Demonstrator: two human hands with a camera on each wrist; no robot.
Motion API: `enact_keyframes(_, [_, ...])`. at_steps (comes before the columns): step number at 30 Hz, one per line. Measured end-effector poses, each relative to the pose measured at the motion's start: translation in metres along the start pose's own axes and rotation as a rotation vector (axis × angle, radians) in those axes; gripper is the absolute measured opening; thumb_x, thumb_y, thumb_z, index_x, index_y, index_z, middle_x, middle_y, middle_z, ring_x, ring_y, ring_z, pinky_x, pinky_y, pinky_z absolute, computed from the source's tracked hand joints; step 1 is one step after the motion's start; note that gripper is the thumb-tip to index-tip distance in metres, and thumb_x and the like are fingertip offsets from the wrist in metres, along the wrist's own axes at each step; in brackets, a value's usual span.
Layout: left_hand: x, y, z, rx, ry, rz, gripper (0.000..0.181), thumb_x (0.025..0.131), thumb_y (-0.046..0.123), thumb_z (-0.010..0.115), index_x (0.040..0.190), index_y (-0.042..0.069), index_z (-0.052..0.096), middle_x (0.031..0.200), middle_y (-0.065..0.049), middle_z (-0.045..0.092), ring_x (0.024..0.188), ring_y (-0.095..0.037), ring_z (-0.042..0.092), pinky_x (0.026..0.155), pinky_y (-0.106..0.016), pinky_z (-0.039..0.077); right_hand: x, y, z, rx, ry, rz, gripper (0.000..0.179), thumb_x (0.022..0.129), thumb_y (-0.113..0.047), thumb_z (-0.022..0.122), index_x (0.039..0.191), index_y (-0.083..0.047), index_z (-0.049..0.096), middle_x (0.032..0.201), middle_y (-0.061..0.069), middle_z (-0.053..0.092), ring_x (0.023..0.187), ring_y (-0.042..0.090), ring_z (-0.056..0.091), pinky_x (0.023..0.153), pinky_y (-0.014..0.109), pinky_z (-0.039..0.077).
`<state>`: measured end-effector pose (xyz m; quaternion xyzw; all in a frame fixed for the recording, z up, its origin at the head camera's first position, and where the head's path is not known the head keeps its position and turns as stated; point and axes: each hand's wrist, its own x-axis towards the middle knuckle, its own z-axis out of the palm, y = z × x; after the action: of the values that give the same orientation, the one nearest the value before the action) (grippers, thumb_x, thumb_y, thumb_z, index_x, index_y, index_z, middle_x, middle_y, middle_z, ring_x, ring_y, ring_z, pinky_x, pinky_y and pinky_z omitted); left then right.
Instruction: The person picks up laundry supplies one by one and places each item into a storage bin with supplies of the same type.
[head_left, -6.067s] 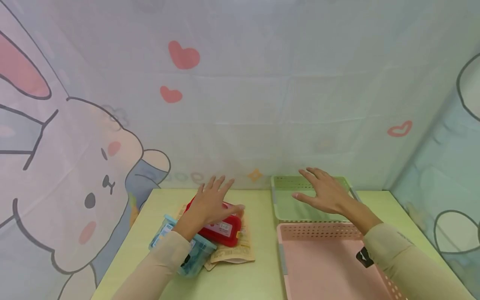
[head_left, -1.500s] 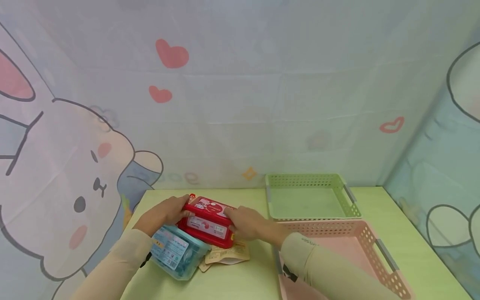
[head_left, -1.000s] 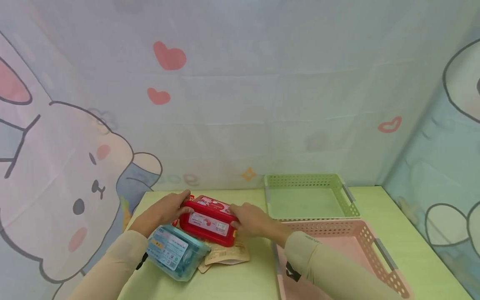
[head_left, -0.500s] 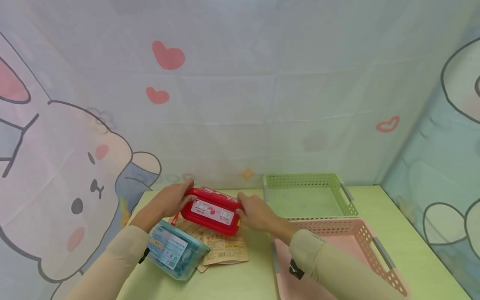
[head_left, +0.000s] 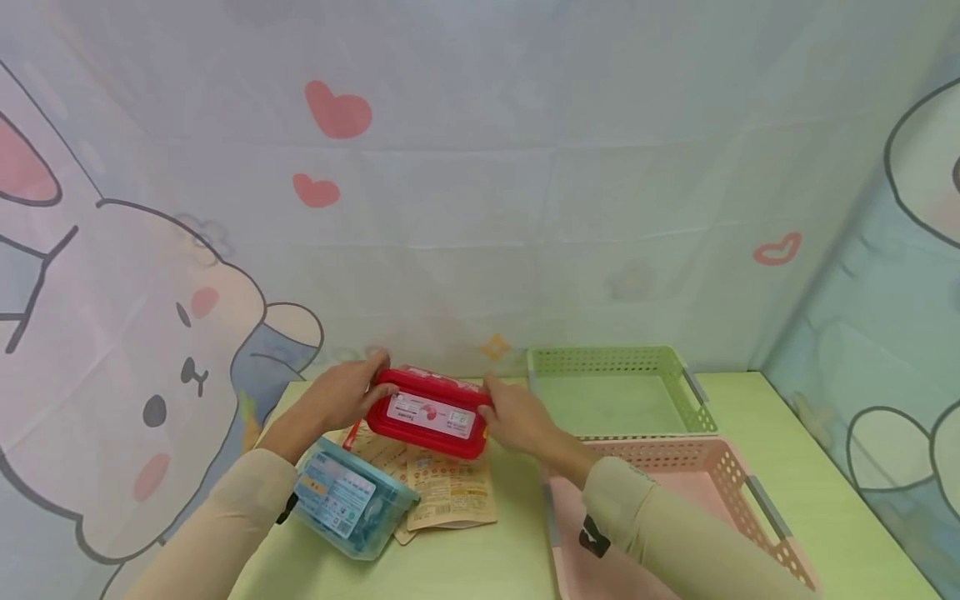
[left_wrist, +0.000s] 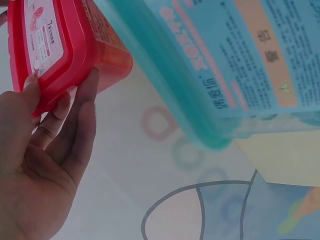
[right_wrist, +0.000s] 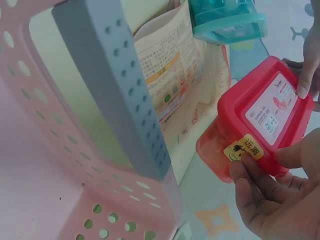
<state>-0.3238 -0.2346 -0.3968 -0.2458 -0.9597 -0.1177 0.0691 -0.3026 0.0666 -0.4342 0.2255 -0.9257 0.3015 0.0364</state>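
Red box [head_left: 431, 417] is up above the tan bags [head_left: 450, 492], left hand [head_left: 347, 395] and right hand [head_left: 519, 418] pinching its ends. It looks light and stiff, maybe slippery; those ends seem good to hold.

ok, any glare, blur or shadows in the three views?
Head: soft light, no strong glare on the red box, fine print on its label unreadable. Left wrist: left hand shaded, ring prints on the backdrop blurred. Right wrist: right hand shaded, orange star print blurred.
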Motion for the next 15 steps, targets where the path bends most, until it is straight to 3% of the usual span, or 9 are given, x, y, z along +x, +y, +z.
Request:
enact_keyframes(7, [0.001,0.01,-0.009,0.001,0.034,0.012,0.031,0.1,0.025,0.076,0.116,0.008,0.054,0.102,-0.012,0.073,0.082,-0.023,0.069,0.073,-0.041,0.063,-0.001,0.0,-0.008,0.028,0.03,-0.011,0.013,0.105,-0.012,0.066,0.112,-0.008,0.056,0.097,0.006,0.068,0.077,0.017,0.061,0.061,0.029,0.052])
enact_keyframes(15, [0.003,0.026,-0.02,-0.053,0.086,0.002,0.03,0.1,0.029,0.076,0.11,0.01,0.055,0.093,-0.006,0.073,0.072,-0.016,0.065,0.063,-0.032,0.058,-0.001,0.005,-0.019,0.159,0.13,0.034,0.017,0.105,-0.004,0.063,0.118,-0.007,0.053,0.091,0.007,0.065,0.071,0.019,0.061,0.059,0.031,0.054])
